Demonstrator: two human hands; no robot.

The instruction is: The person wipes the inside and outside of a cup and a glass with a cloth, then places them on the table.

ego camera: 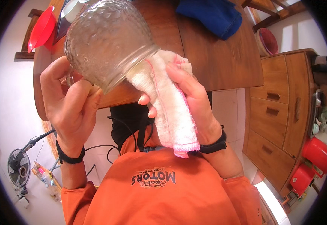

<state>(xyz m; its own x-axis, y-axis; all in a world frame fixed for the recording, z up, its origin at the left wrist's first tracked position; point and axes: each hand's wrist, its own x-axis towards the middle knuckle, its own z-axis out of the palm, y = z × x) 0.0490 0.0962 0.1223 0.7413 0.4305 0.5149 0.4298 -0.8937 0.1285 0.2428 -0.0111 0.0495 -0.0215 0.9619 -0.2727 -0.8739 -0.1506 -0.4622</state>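
A clear glass pitcher (107, 42) with a dimpled round body is tilted in front of me, its mouth facing down to the right. My left hand (70, 98) grips it by the glass handle (71, 76). A white cloth (163, 98) with pink stitched edges is bunched in my right hand (191, 95). The cloth's upper end meets the pitcher's rim; whether any of it goes inside is hard to tell. Its lower end hangs in front of my orange shirt.
Beneath the pitcher stands a brown wooden table (219, 67), with a folded blue cloth (211, 15) on it. A red plastic basin (42, 28) and a white cup (72, 10) are at the far left. A wooden cabinet (270, 118) stands right; a fan (19, 168) stands left.
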